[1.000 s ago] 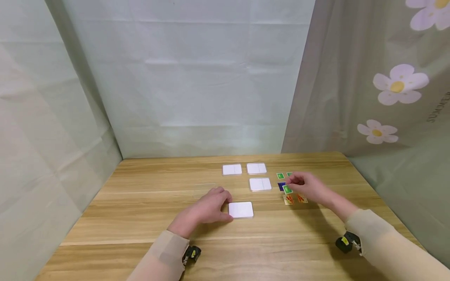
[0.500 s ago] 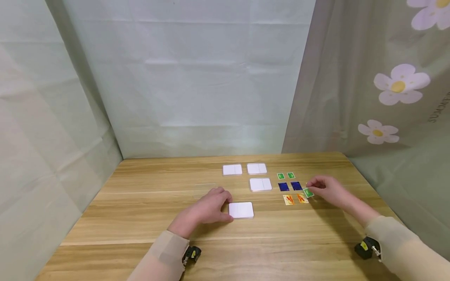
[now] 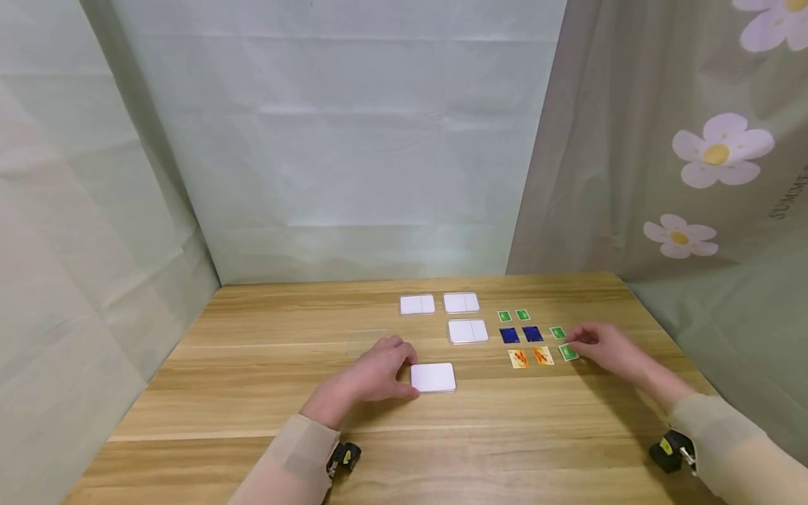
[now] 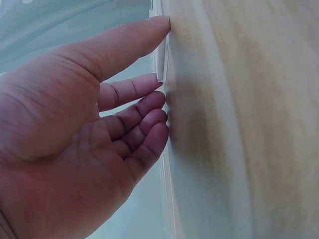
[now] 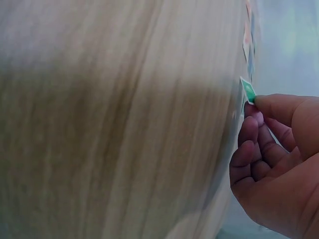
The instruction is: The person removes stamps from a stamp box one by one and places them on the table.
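Observation:
My left hand [image 3: 372,375] holds the left end of a white card in a clear case [image 3: 433,377], which lies flat on the table. In the left wrist view, the thumb and index finger touch the edges of the case. My right hand [image 3: 607,348] pinches a small green stamp [image 3: 568,352] with a white border between thumb and fingertip; in the right wrist view, the stamp tilts up from the tabletop. Just behind it lies another green stamp [image 3: 557,332]. To the left are two dark blue stamps, two orange-and-yellow stamps [image 3: 518,359] and two more green stamps [image 3: 513,315].
Three more clear cases with white cards lie farther back: a left case [image 3: 416,304], a right case [image 3: 461,302] and a nearer case [image 3: 468,331]. A faint transparent sheet [image 3: 368,338] lies behind the left hand. The wooden table [image 3: 265,393] meets pale curtains at the back.
My right hand has carried the green stamp rightward, from over the blue stamps to the right of the orange ones, and lowered it. The left hand has stayed in place.

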### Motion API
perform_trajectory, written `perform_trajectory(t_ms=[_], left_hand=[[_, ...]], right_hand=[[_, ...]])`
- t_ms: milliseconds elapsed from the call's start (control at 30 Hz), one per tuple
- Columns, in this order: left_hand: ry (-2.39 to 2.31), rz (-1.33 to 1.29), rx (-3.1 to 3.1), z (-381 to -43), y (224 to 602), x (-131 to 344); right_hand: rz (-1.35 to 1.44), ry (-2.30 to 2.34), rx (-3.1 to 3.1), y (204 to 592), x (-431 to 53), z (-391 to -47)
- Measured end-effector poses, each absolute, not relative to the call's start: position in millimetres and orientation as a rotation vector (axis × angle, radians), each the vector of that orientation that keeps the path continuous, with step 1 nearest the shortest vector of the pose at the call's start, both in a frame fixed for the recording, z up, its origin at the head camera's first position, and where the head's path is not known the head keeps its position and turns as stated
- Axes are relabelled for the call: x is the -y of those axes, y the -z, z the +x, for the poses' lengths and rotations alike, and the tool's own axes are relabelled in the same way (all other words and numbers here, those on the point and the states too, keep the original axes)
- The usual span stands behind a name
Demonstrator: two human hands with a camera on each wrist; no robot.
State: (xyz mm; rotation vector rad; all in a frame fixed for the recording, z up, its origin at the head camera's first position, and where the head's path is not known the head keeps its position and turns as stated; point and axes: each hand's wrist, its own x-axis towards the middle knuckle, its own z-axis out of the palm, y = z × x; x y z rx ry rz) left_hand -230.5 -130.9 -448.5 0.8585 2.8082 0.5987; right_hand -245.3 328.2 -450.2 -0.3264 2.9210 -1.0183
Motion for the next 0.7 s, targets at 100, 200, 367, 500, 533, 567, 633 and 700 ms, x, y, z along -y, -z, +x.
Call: perform_trajectory(t_ms=[100,200,367,500,533,567,633,700], left_hand=[[-0.593,0.855,-2.809,-231.2,449.8,131.0],[-0.583,0.853,-2.813,-231.8,450.8,131.1],[-0.578,0.847,-2.816,-232.7,452.1,131.2],[-0.577,0.84,-2.815,-232.7,452.0,131.4],[-0.576,0.839,-2.815,-232.6,451.8,131.5],[-0.576,0.838,-2.815,-232.5,451.6,131.5],[-0.576,0.836,-2.815,-232.1,451.1,131.6],[-0.575,0.834,-2.813,-232.2,451.0,131.5]], right_hand=[[-0.331,1.018,-2.924,452.0,-328.9,-244.5],[-0.353,1.011,-2.935,453.7,-328.6,-243.3],[-0.338,0.97,-2.978,455.8,-327.5,-243.3],[-0.32,0.943,-2.998,456.8,-327.2,-244.2],[-0.321,0.942,-3.0,457.2,-327.2,-244.3],[-0.322,0.938,-2.999,457.6,-327.4,-244.4],[-0.327,0.941,-3.0,458.5,-327.9,-244.3],[-0.332,0.944,-3.002,459.3,-327.7,-243.9]])
